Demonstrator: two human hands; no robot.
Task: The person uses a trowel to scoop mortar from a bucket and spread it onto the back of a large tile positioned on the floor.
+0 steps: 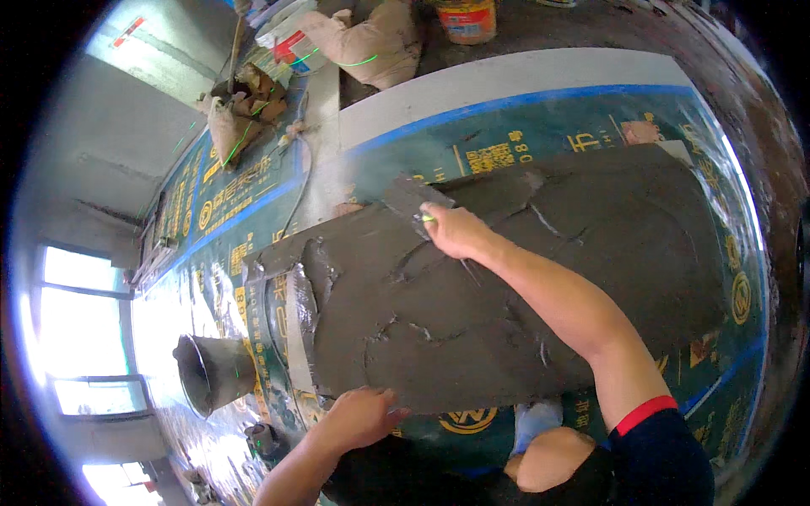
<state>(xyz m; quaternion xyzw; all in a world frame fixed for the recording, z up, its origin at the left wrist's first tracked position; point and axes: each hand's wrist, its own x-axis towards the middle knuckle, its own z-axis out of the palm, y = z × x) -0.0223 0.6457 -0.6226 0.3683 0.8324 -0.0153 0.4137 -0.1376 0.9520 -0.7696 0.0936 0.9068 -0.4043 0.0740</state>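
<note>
A large rectangular slab lies under a coat of wet grey mortar [506, 278], with ridges and small lumps across it. My right hand [456, 229] is closed round the handle of a flat plastering trowel [413, 196]. The trowel's blade rests at the far edge of the mortar, left of middle. At the near left corner of the slab is my left hand [363, 417], its fingers loosely bent with a gap between thumb and fingers. Nothing shows in it. Whether it touches the slab's edge I cannot tell.
Printed green sheeting [295, 190] with blue tape covers the floor around. A grey bucket [215, 375] stands at left. Far off are an open paper sack [240, 126], a filled bag [375, 46] and an orange tub [468, 21]. A hose [304, 164] runs at far left.
</note>
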